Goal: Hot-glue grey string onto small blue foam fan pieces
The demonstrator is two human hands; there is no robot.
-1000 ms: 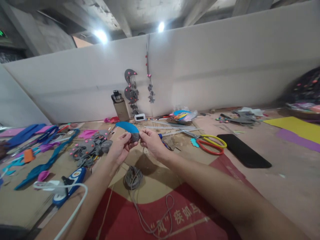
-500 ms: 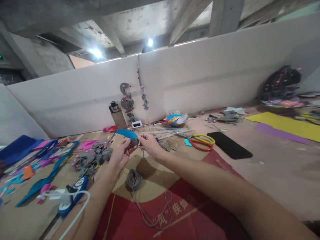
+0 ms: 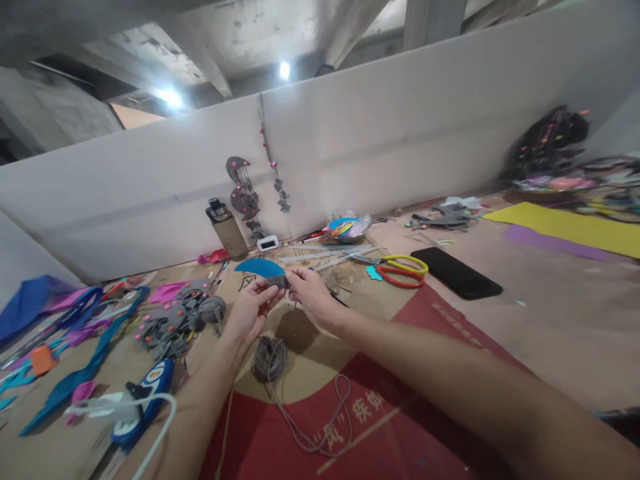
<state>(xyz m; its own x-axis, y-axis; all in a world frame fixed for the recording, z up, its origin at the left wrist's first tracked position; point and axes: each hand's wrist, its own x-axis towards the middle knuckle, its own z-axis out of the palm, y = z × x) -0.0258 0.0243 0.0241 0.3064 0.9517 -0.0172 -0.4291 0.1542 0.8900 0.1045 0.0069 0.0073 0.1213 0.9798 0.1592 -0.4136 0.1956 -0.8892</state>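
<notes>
One blue crescent (image 3: 260, 268), one grey tab (image 3: 278, 281) at its lower end, one cord coil (image 3: 270, 357), two scissors (image 3: 400, 271), one bottle (image 3: 227, 231). Both my arms reach forward and my hands meet above the cardboard (image 3: 320, 347). My left hand (image 3: 251, 309) pinches the tab from the left; my right hand (image 3: 311, 293) pinches its right edge. The crescent rises just above my fingertips, the coil lies below them

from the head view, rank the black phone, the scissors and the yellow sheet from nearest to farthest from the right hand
1. scissors: just right of the right hand, which pinches at the blue foam piece.
2. black phone: farther right, flat on the table.
3. yellow sheet: far right, toward the back.
</notes>
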